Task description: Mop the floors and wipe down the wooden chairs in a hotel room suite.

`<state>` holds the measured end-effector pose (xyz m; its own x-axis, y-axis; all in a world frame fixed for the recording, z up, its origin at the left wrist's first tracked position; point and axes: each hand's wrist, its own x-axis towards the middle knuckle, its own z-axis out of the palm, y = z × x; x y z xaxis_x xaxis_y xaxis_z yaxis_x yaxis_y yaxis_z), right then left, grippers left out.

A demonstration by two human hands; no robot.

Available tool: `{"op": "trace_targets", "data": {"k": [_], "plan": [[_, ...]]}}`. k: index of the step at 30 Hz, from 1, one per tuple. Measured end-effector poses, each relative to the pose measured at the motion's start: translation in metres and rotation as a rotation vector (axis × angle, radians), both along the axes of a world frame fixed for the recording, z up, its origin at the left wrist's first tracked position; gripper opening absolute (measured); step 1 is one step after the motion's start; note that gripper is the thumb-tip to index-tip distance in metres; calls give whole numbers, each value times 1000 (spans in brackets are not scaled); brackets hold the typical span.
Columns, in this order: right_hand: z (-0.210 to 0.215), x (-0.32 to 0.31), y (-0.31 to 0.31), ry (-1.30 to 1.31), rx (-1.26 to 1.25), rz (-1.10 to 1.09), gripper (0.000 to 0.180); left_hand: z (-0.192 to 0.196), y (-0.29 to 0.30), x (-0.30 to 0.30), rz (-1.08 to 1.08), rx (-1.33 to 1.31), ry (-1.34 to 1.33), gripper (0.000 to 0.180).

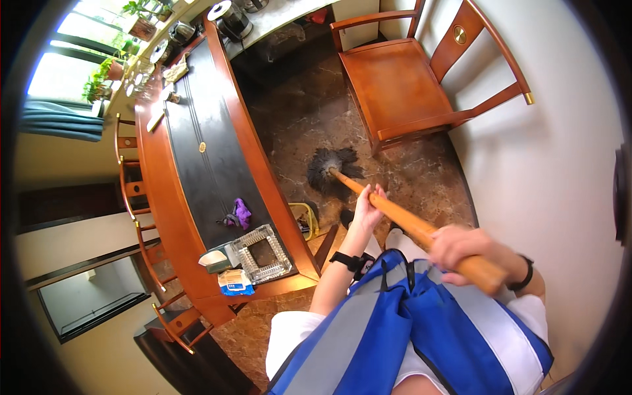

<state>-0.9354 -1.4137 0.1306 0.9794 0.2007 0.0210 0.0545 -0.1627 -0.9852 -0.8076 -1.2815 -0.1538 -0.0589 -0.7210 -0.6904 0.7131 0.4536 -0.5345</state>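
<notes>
The mop with a long, round wooden handle and a dark, shaggy head (411, 221) slants across the brown, pale-veined floor (289, 122). Its head lies splayed on that floor, between the long red-brown wooden desk with a black inlaid top (260, 155) on the left and the red-brown wooden armchair (398, 79) on the far right. The left hand (369, 207) holds the handle lower down, its fingers curled loosely around it from beneath; the right hand (459, 249) has its fingers wrapped firmly around the shaft near the butt end. Spaced like this, the lower hand probably guides while the upper one gives leverage, and the slant lets the strands spread flat.

On the desk's near end, the square cut-glass tray (284, 262) sits beside the blue-and-white soft pack (235, 282), likely kept there within reach of a seat. A crumpled purple cloth (242, 212) lies just beyond them, perhaps dropped loosely. A yellow-rimmed container (313, 222) stands on the floor close against the desk's right side, seemingly out of the walkway.

The soft pack bears print, too small to read. The chair's round brass-coloured medallion (459, 35) and the desk's oval gold-coloured plate (202, 147) show no legible writing.
</notes>
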Motion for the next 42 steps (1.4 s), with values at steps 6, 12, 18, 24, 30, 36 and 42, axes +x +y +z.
{"op": "trace_targets", "data": {"k": [6, 12, 18, 24, 30, 36, 42], "plan": [[-89, -91, -58, 698, 95, 13, 48, -103, -41, -67, -268, 204, 8, 25], [-134, -164, -92, 1498, 539, -202, 59, -151, -89, -157, -322, 420, -129, 20], [-168, -136, -85, 1496, 422, -236, 58, -175, -79, -136, -240, 424, -109, 16], [-238, -48, -69, 1345, 234, -196, 56, -226, -54, -19, -245, 477, -374, 17], [-360, 81, -17, 1074, 460, -216, 59, -261, -23, 155, -306, 849, -716, 13], [-448, 176, 11, 931, 332, -197, 61, -275, -13, 206, -401, 804, -761, 23], [-431, 144, -6, 1007, 259, -166, 62, -287, -14, 180, -542, 944, -914, 35]]}}
